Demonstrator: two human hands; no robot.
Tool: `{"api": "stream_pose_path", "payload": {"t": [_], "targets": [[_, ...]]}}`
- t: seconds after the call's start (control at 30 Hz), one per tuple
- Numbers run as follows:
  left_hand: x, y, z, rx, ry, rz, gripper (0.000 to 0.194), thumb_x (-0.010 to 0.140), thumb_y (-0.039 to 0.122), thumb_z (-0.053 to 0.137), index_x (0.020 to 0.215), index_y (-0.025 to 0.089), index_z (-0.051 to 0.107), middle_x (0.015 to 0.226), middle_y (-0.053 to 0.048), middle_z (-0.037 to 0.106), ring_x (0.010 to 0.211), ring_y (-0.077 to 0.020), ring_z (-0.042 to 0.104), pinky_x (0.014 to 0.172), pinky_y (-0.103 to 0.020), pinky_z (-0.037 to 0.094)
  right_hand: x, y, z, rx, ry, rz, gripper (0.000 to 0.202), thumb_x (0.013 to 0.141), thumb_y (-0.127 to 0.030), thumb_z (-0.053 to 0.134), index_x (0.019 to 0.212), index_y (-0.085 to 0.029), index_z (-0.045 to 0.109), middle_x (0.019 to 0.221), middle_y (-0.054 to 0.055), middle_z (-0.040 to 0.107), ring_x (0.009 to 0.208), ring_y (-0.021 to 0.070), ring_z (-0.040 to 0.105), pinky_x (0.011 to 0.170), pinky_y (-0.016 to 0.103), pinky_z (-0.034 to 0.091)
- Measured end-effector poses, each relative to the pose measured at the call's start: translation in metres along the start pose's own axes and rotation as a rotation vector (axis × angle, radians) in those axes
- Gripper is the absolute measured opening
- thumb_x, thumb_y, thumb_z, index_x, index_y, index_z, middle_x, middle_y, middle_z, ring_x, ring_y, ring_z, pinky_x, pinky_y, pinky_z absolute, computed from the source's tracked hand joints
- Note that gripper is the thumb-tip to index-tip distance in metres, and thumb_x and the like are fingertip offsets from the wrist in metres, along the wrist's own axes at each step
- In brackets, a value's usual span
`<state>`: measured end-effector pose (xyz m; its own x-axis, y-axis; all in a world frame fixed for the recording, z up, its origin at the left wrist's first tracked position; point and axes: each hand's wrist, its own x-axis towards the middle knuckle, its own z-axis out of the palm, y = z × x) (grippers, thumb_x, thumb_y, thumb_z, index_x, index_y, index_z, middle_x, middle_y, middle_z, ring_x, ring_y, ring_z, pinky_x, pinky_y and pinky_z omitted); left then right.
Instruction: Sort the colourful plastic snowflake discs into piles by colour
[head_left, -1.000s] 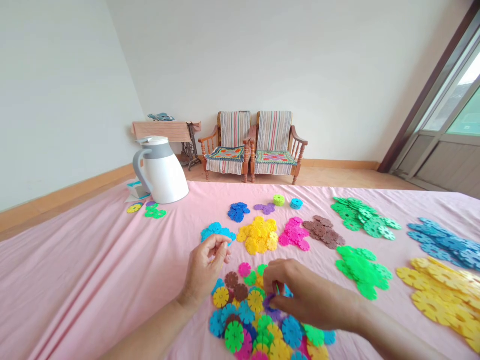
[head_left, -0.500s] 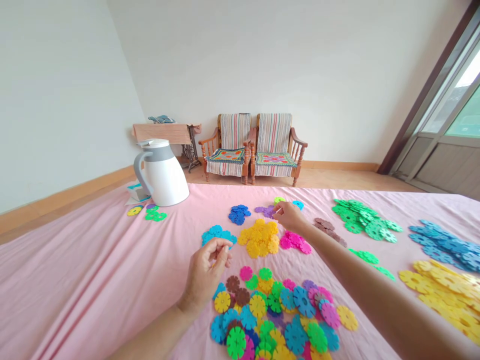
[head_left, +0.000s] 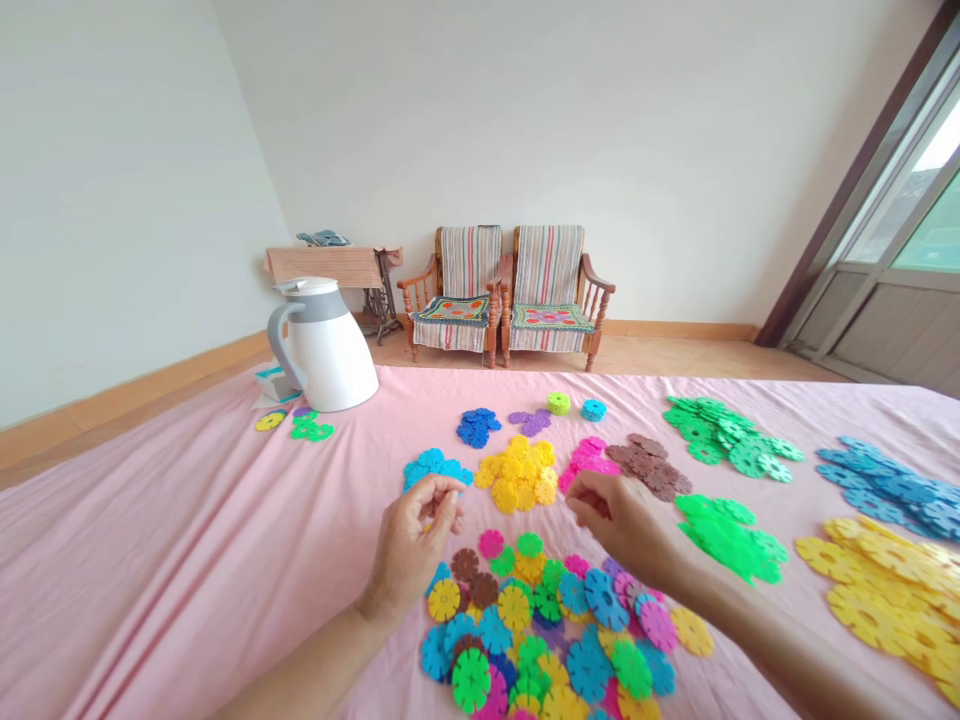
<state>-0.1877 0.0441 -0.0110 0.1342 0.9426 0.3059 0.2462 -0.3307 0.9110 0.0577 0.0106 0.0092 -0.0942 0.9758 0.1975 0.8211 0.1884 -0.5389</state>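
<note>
My left hand (head_left: 417, 538) hovers left of the mixed pile of notched plastic discs (head_left: 589, 665), its fingers curled towards the thumb; a speck of yellow shows between them, too small to name. Just in front of its fingertips lies a light blue pile (head_left: 435, 466). My right hand (head_left: 615, 515) is over the cloth between the mixed pile and the pink pile (head_left: 587, 462), fingers bent together, with nothing seen in them. A yellow pile (head_left: 519, 474) lies between the hands, farther back. Behind it are a dark blue pile (head_left: 478, 427) and a purple pile (head_left: 531, 422).
The pink cloth (head_left: 225, 540) also bears a white jug (head_left: 334, 355), a lime stack (head_left: 558, 403), a blue stack (head_left: 593, 410) and a brown pile (head_left: 649, 468). Larger green (head_left: 731, 437), blue (head_left: 892, 482) and yellow (head_left: 892, 590) discs lie right. Two chairs (head_left: 551, 265) stand beyond.
My right hand has drawn back from the purple pile towards me, uncovering the lime and blue stacks and more of the brown pile. My left hand has hardly moved.
</note>
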Motion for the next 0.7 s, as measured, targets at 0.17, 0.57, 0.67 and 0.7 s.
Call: {"api": "stream_pose_path", "payload": {"t": [0.17,0.57,0.67,0.7], "targets": [[0.001,-0.002,0.001,0.03,-0.027,0.024,0.017,0.084,0.03,0.051,0.086,0.015,0.059,0.067,0.0,0.06,0.058,-0.0133,0.061,0.057,-0.024,0.05,-0.035,0.013,0.007,-0.089,-0.038,0.021,0.019,0.084,-0.023,0.042,0.066,-0.02,0.049,0.058,-0.002,0.055,0.054,0.0125,0.048,0.051,0.024,0.027],[0.001,-0.003,-0.002,0.055,-0.021,0.01,0.018,0.083,0.031,0.052,0.088,0.015,0.059,0.067,0.0,0.062,0.058,-0.0131,0.061,0.058,-0.024,0.05,-0.045,0.027,-0.046,-0.036,-0.225,0.066,0.009,0.079,-0.024,0.05,0.075,-0.02,0.057,0.065,-0.002,0.056,0.06,0.0117,0.049,0.053,0.022,0.032],[0.002,-0.003,-0.002,0.072,-0.029,0.01,0.017,0.083,0.03,0.052,0.087,0.015,0.059,0.067,0.001,0.062,0.058,-0.013,0.062,0.058,-0.024,0.05,-0.053,0.03,-0.056,-0.039,-0.335,0.068,0.008,0.076,-0.022,0.053,0.083,-0.021,0.057,0.078,-0.001,0.06,0.073,0.0138,0.054,0.063,0.024,0.038],[0.002,-0.003,-0.002,0.076,-0.03,0.01,0.017,0.083,0.03,0.051,0.086,0.015,0.059,0.067,0.001,0.062,0.058,-0.013,0.062,0.059,-0.024,0.05,-0.055,0.03,-0.057,-0.042,-0.364,0.062,0.01,0.075,-0.021,0.054,0.085,-0.021,0.057,0.082,0.0,0.06,0.076,0.0143,0.054,0.065,0.025,0.039]]}}
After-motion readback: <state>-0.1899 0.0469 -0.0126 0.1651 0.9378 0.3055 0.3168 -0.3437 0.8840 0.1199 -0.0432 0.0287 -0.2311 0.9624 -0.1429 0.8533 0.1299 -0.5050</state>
